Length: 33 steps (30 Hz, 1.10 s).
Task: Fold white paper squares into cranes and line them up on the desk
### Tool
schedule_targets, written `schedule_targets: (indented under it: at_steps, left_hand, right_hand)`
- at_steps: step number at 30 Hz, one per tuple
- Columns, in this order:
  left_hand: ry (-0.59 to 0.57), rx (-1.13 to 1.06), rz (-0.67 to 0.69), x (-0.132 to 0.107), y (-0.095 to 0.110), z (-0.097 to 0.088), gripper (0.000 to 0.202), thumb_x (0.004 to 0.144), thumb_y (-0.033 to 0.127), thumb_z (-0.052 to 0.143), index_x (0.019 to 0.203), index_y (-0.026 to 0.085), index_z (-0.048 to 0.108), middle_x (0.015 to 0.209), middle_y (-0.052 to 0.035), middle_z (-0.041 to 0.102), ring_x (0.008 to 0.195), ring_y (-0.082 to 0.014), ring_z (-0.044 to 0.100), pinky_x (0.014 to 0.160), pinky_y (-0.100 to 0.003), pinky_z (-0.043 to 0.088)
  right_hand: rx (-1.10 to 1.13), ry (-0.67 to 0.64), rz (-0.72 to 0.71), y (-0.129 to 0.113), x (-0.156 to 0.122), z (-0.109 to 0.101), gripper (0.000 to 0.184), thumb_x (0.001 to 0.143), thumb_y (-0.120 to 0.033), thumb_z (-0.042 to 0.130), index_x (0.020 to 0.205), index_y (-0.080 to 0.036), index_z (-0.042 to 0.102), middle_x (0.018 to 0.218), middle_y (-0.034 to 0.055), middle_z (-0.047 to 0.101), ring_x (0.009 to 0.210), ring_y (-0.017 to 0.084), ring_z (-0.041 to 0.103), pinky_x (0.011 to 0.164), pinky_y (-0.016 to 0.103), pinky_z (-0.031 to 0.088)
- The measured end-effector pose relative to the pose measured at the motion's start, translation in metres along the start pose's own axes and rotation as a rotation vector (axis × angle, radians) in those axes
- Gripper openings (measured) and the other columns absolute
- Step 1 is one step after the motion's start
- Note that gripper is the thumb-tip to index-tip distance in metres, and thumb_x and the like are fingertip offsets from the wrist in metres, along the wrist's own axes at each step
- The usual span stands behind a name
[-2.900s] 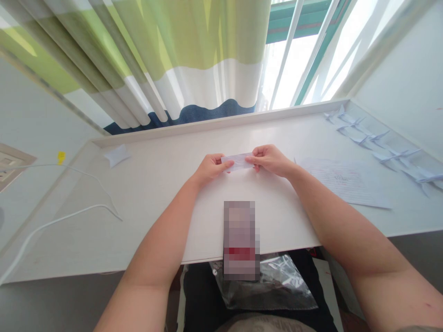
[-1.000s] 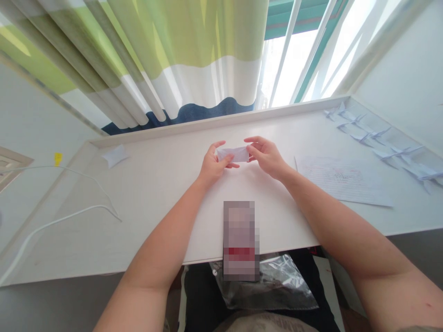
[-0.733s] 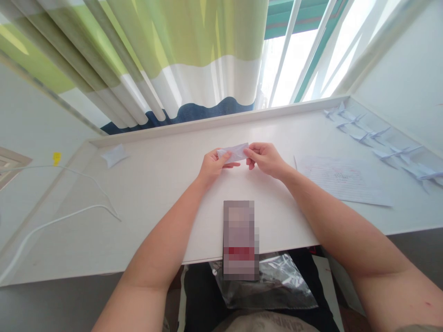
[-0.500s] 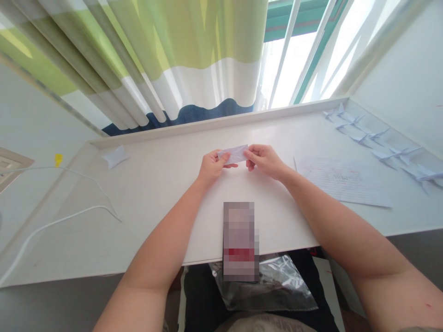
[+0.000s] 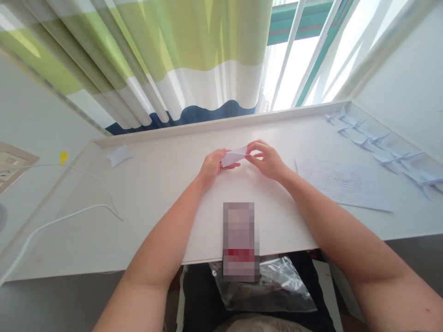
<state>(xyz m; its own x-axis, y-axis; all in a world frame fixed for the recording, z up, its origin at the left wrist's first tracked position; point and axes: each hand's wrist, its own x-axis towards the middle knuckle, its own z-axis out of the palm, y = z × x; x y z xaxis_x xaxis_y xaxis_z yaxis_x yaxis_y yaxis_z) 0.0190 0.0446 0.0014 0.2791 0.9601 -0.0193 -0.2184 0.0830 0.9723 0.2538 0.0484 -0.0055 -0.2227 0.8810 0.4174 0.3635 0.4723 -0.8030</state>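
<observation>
White desk [image 5: 155, 184] bears a cable [image 5: 69, 215], written sheet [image 5: 341, 184], paper cranes [image 5: 384, 159] (along the right edge).

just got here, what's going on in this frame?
A person at a white desk holds a small folded paper over it. The left hand pinches its left end and the right hand its right end. A sheet with writing lies to the right, with a row of folded paper shapes along the right edge. A white cable lies at the left.
</observation>
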Motion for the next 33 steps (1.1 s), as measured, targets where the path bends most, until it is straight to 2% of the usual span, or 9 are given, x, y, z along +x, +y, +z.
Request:
schedule_targets:
  at_steps: [5,9,13,15,20,23,25,30,33]
  left_hand:
    - [-0.010,0.010,-0.045,0.000,0.003,-0.003,0.048,0.078,0.041,0.084,0.118,0.017,0.073,0.119,-0.0129,0.085,0.099,-0.0257,0.082,0.095,-0.041,0.062]
    - [-0.038,0.086,-0.037,-0.003,0.003,-0.003,0.055,0.083,0.048,0.088,0.127,0.019,0.071,0.136,-0.0177,0.081,0.107,-0.0264,0.080,0.098,-0.041,0.060]
    - [-0.122,0.155,0.008,-0.004,0.000,-0.003,0.077,0.077,0.046,0.101,0.140,0.023,0.065,0.143,-0.0199,0.078,0.115,-0.0285,0.080,0.102,-0.041,0.059]
    - [-0.120,0.174,0.019,-0.002,-0.005,-0.004,0.076,0.077,0.045,0.102,0.139,0.023,0.065,0.136,-0.0181,0.080,0.112,-0.0276,0.081,0.099,-0.039,0.059]
    - [-0.032,0.159,0.041,0.006,-0.014,-0.004,0.042,0.092,0.054,0.086,0.110,0.018,0.075,0.098,-0.0065,0.083,0.093,-0.0224,0.079,0.085,-0.030,0.059]
    - [0.005,0.113,0.045,0.008,-0.014,-0.002,0.038,0.095,0.054,0.083,0.106,0.018,0.075,0.096,-0.0056,0.083,0.095,-0.0224,0.080,0.086,-0.029,0.059]
    - [0.012,0.077,0.034,0.008,-0.012,-0.001,0.040,0.095,0.055,0.082,0.107,0.019,0.074,0.095,-0.0062,0.083,0.097,-0.0237,0.081,0.088,-0.031,0.061]
    - [-0.016,0.047,0.001,0.004,-0.007,0.002,0.041,0.095,0.056,0.084,0.111,0.020,0.072,0.099,-0.0064,0.084,0.097,-0.0240,0.081,0.089,-0.033,0.063]
    - [-0.059,0.046,-0.020,0.002,-0.006,0.003,0.046,0.092,0.059,0.087,0.112,0.020,0.072,0.096,-0.0054,0.083,0.091,-0.0215,0.080,0.086,-0.031,0.062]
  right_hand:
    - [0.036,-0.010,0.006,0.001,0.000,-0.001,0.006,0.094,-0.030,0.074,0.089,-0.027,0.076,0.131,0.0083,0.074,0.129,0.031,0.070,0.111,0.061,0.062]
    - [0.075,-0.014,0.057,-0.004,-0.001,0.000,0.008,0.093,-0.028,0.073,0.087,-0.027,0.077,0.128,0.0091,0.075,0.126,0.030,0.071,0.108,0.057,0.063]
    - [0.100,-0.014,0.117,-0.009,0.000,0.002,0.006,0.090,-0.025,0.072,0.089,-0.026,0.078,0.119,0.0089,0.078,0.120,0.030,0.072,0.098,0.048,0.065]
    - [0.116,-0.009,0.128,-0.009,0.000,0.002,0.007,0.088,-0.024,0.072,0.088,-0.026,0.078,0.118,0.0085,0.079,0.119,0.030,0.072,0.098,0.047,0.064]
    - [0.148,-0.040,0.161,-0.006,0.003,0.000,0.014,0.084,-0.019,0.064,0.078,-0.024,0.076,0.121,0.0084,0.082,0.120,0.029,0.073,0.110,0.051,0.057]
    - [0.098,-0.065,0.231,-0.006,0.004,-0.002,0.014,0.087,-0.024,0.062,0.079,-0.023,0.073,0.098,0.0070,0.081,0.098,0.026,0.073,0.097,0.047,0.058]
    - [0.095,-0.050,0.278,-0.007,0.003,-0.001,0.010,0.088,-0.033,0.070,0.086,-0.023,0.069,0.085,0.0044,0.078,0.083,0.023,0.070,0.081,0.041,0.056]
    - [0.302,-0.061,0.393,-0.009,-0.001,0.004,0.059,0.080,-0.047,0.088,0.127,-0.027,0.056,0.082,-0.0012,0.077,0.067,0.021,0.070,0.058,0.032,0.049]
    - [0.354,-0.073,0.394,-0.009,-0.002,0.005,0.063,0.080,-0.047,0.089,0.132,-0.027,0.059,0.079,-0.0017,0.077,0.062,0.020,0.069,0.057,0.032,0.052]
